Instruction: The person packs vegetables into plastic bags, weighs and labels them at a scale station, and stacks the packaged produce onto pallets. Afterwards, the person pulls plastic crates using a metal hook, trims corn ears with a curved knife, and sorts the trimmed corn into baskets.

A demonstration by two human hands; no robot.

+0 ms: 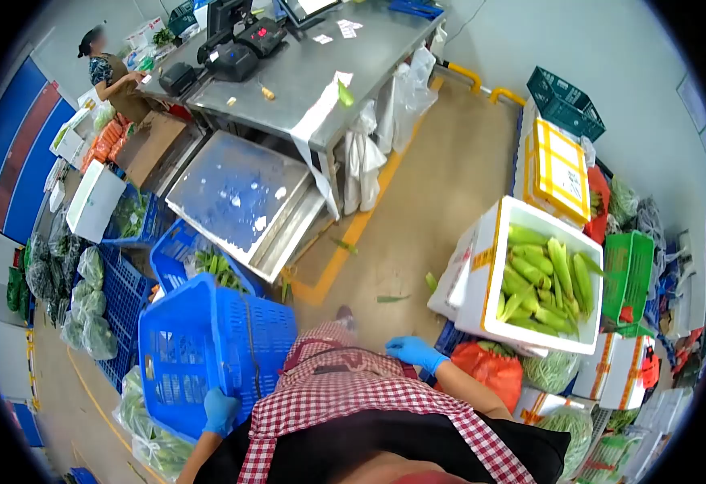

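Observation:
My left hand (220, 412), in a blue glove, is closed on the near rim of a tall blue plastic crate (260, 343), which tilts beside my left hip. The part of the crate's inside that I see holds nothing. My right hand (414, 352), also gloved, hangs beside the checked apron (369, 395) with its fingers stretched out and nothing in them. Close to it, on the right, are an orange-red bag (486, 375) and a white foam box (490, 282) full of green corn cobs (534, 266).
A platform scale (240, 194) stands before a steel table (312, 68) with label printers. Another blue crate (163, 254) holds leafy greens. On the right are a yellow-taped box (558, 173) and a green crate (628, 270). A co-worker (115, 77) stands far left. Leaf scraps lie on the floor.

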